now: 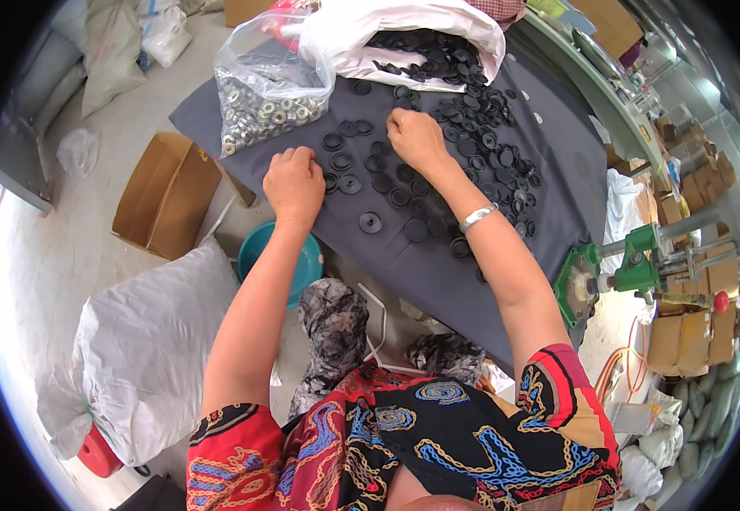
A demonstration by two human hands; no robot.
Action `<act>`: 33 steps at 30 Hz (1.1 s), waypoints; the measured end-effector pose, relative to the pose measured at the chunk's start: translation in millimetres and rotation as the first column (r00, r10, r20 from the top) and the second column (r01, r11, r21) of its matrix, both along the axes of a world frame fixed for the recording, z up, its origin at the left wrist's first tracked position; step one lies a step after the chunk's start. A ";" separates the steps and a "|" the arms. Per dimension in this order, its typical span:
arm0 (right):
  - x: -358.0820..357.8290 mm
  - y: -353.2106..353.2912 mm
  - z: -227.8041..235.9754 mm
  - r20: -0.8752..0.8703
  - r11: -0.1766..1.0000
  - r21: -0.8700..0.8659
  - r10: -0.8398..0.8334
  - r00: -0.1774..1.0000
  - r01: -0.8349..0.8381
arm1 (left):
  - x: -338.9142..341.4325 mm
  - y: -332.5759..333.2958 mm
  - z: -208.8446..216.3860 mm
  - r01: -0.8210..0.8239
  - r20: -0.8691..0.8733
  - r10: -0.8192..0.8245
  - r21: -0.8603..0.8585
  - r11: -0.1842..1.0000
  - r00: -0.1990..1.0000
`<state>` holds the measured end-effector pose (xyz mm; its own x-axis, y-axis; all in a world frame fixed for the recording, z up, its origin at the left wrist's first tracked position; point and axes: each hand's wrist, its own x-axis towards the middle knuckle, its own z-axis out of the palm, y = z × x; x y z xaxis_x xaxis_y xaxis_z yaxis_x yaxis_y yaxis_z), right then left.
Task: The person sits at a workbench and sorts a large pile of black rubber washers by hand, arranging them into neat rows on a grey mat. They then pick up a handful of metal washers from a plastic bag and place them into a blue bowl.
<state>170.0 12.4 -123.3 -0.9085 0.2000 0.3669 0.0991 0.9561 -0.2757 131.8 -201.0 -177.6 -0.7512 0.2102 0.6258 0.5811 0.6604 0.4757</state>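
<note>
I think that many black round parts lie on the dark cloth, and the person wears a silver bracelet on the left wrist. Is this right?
Not quite: the head view shows the silver bracelet on the right wrist, not the left. The black round parts do lie on the dark cloth.
</note>
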 end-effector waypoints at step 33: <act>-10.5 -7.6 -27.5 -0.032 0.894 0.277 0.374 0.927 -0.352 | -0.6 -0.7 -1.8 0.003 -0.018 -0.002 0.033 0.999 1.000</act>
